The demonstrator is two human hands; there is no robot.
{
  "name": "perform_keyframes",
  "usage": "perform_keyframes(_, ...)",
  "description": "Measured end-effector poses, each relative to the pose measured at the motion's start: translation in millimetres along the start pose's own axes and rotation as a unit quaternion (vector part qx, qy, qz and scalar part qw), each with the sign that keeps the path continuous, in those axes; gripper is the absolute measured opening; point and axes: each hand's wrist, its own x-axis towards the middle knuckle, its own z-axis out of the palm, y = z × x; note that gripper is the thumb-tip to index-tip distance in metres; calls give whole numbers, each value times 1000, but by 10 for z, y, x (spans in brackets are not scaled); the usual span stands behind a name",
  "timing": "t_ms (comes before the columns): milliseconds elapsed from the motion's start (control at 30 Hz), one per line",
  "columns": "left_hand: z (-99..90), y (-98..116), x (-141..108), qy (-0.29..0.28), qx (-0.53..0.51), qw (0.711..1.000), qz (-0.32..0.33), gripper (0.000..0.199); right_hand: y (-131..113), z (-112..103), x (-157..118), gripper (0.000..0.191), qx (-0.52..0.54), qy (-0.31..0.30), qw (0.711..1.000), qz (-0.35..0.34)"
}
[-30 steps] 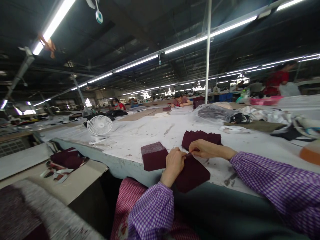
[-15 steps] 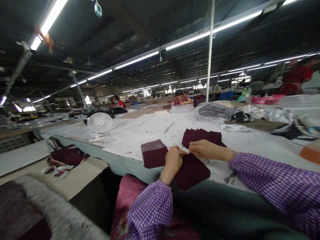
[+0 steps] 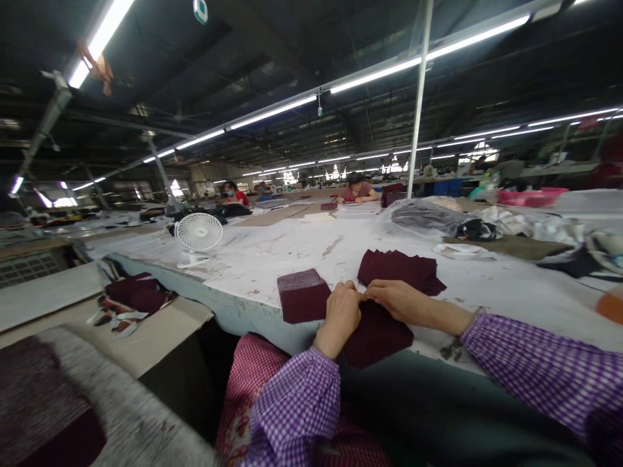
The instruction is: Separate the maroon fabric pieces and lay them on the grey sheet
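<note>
You've got a white fan (image 3: 198, 231) up on the desk (image 3: 272, 250) to your left, clear plastic (image 3: 418, 217) and a pink tub (image 3: 533, 196) rightward, strip lights (image 3: 376, 75) glowing overhead!

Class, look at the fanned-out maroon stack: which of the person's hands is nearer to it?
Right. The right hand is just in front of the maroon stack; the left hand is farther off, in front of it and to its left.
</note>
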Motion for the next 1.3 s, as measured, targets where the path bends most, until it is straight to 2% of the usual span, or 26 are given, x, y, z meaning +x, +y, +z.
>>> perform_keyframes(100,-66,-3,-39,-4,9,1000,9,38,-4,84,11,27,21,12,999,26)
perform_keyframes(200,-173,-78,-123,3,31,1000,1,32,14,78,7,28,35,11,999,26)
perform_keyframes(433,-297,-381,-309,25,22,999,-6,25,-68,-50,4,35,23,-55,998,5)
perform_keyframes(533,-300,-398,-343,30,33,999,0,24,-110,-80,27,39,-14,-84,996,-6)
perform_keyframes(667,-295,-371,-365,40,50,998,9,26,-192,-101,136,50,-128,-131,983,-29)
perform_keyframes(800,-281,-412,-362,51,9,999,14,26,-300,-110,267,60,-228,-141,960,-82)
perform_keyframes(900,-270,-512,-346,55,-90,994,-6,20,-339,-125,319,62,-256,-144,949,-116)
perform_keyframes(1000,-262,-618,-340,72,-219,972,-46,19,-336,-136,335,59,-263,-138,947,-123)
perform_keyframes(1067,-256,-654,-342,81,-258,960,-67,18,-328,-141,344,57,-260,-144,948,-117)
perform_keyframes(1200,-235,-641,-342,85,-216,971,-49,15,-306,-163,376,53,-237,-173,951,-96)
perform_keyframes(1300,-222,-621,-344,87,-178,980,-27,20,-281,-200,408,51,-212,-185,954,-101)
